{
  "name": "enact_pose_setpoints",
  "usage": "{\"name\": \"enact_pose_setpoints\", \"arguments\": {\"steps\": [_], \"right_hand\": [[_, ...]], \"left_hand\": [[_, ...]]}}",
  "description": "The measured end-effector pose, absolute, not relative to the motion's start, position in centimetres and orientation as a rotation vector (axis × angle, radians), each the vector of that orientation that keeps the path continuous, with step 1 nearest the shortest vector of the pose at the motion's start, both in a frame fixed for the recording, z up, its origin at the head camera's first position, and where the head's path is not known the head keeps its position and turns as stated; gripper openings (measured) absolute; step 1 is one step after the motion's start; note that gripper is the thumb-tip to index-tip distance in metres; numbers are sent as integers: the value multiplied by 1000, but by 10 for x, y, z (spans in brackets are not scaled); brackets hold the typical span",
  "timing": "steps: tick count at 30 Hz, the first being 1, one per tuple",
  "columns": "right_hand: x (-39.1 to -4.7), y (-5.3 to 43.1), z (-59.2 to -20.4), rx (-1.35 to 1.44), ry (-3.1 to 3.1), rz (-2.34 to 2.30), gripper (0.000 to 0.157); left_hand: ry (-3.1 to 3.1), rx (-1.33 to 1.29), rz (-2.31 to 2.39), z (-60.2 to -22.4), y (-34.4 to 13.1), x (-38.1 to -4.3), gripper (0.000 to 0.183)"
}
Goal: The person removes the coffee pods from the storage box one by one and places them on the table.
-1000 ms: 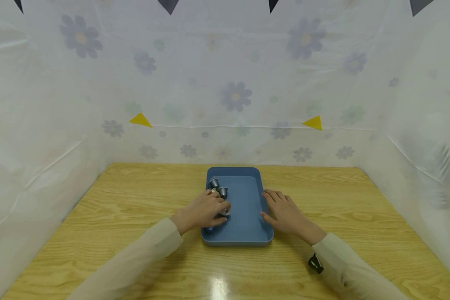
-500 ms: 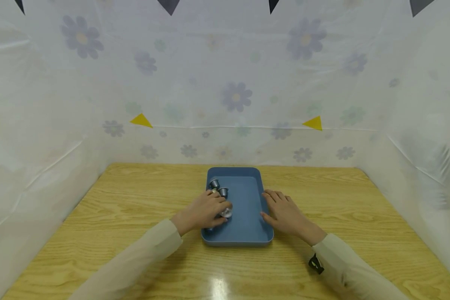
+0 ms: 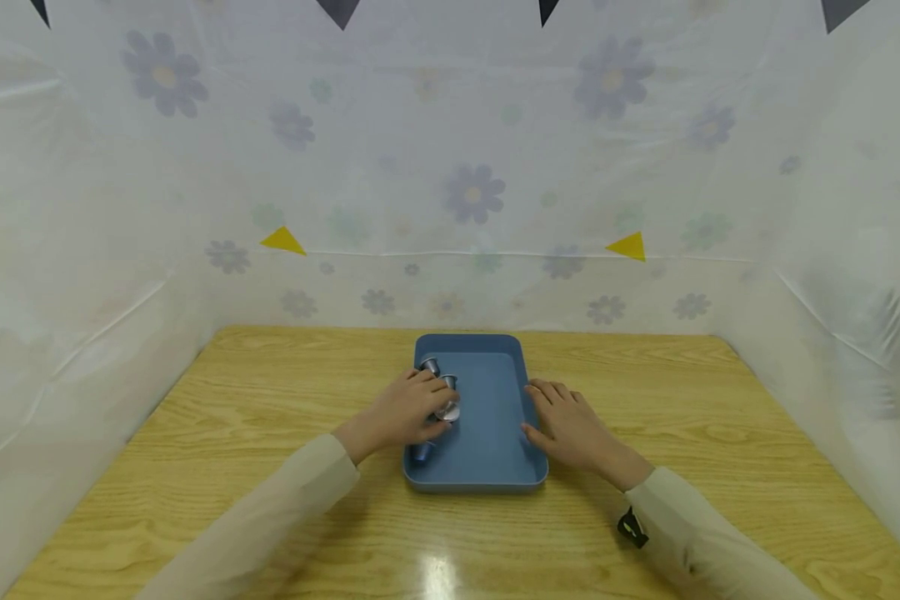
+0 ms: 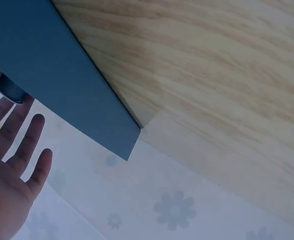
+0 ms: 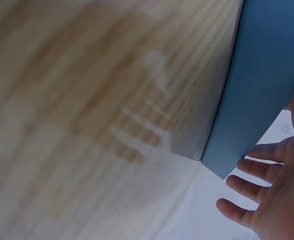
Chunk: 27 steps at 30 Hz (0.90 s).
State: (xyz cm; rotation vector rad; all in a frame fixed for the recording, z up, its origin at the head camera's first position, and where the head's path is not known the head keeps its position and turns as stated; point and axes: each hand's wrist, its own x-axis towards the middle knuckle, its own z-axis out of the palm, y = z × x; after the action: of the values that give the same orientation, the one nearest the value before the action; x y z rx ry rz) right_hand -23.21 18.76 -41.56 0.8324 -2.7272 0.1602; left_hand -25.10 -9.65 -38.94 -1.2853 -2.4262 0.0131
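From where I stand, the tray (image 3: 495, 425) sits on the wooden table (image 3: 270, 375), blue and shallow, with a hand at either side of it. The left hand (image 3: 405, 410) reaches over the tray's left wall, and its thumb and forefinger pinch a capsule (image 3: 448, 412), the silver lid showing between them; the other fingers spread loosely past it. That capsule is within the tray's left half, though I can't tell whether it touches the floor of it.

Around that hand, along the tray's left side, are more: a dark capsule (image 3: 430, 365) near the far left corner, a second dark capsule (image 3: 449, 381) just nearer, partly behind the fingers, and a blue capsule (image 3: 422, 452) lying by the near left corner.

The right hand (image 3: 573, 429) holds nothing. Its fingers lie long and slightly apart, tips touching the tray's right rim. A black strap (image 3: 632, 527) hangs by the sleeve (image 3: 690, 533) on that side. Beyond the tray hangs a flowered sheet (image 3: 420, 125) with two yellow triangles (image 3: 283, 240) on it.
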Motion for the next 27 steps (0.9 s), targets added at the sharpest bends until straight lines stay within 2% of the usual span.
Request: {"name": "enact_pose_setpoints", "arguments": {"steps": [19,27], "right_hand": [[-232,187,-415,816,-2745,155,60],[-232,188,-417,820,-2740,164,60]], "left_hand": [[-2461,-1123,-97,-371,-125,-260,29],[-2476,-1052,-142,-368,-141,-262,32]]}}
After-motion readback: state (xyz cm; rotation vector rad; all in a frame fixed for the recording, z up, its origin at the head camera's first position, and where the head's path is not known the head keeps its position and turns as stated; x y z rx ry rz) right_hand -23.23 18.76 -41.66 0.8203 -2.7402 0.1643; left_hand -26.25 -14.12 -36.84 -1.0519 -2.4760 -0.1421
